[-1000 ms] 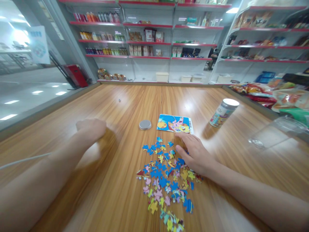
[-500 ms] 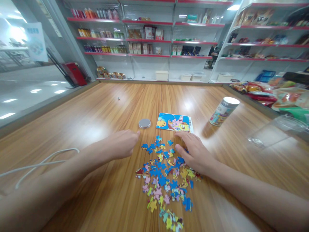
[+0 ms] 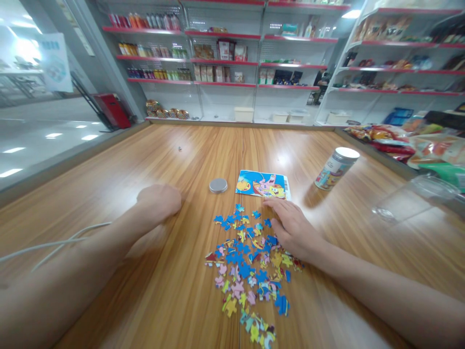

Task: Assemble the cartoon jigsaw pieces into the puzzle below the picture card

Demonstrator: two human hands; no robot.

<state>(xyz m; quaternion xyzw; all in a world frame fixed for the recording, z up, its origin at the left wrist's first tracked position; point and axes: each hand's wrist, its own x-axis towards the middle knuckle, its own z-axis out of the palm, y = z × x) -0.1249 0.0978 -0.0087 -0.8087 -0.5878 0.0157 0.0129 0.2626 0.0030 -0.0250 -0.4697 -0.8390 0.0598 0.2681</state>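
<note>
A loose pile of colourful jigsaw pieces [image 3: 247, 271] lies on the wooden table [image 3: 181, 291] in front of me. My right hand [image 3: 292, 230] rests palm down on the pile's upper right edge, fingers apart and touching several pieces. My left hand [image 3: 160, 201] sits on bare wood to the left of the pile with its fingers curled in; I see nothing in it. A cartoon picture card [image 3: 262, 184] lies just beyond my right fingertips. A round metal lid [image 3: 218, 185] lies to the left of the card.
A printed tin [image 3: 336, 168] with a white top stands tilted at the right. A clear plastic container [image 3: 417, 198] is further right, with snack packets [image 3: 392, 140] behind it. A white cable [image 3: 54, 242] runs under my left forearm. Stocked shelves [image 3: 225, 63] line the back.
My left hand reached right to the pile's edge half a second ago and has drawn back left, fingers curled. My right hand has stayed on the pile.
</note>
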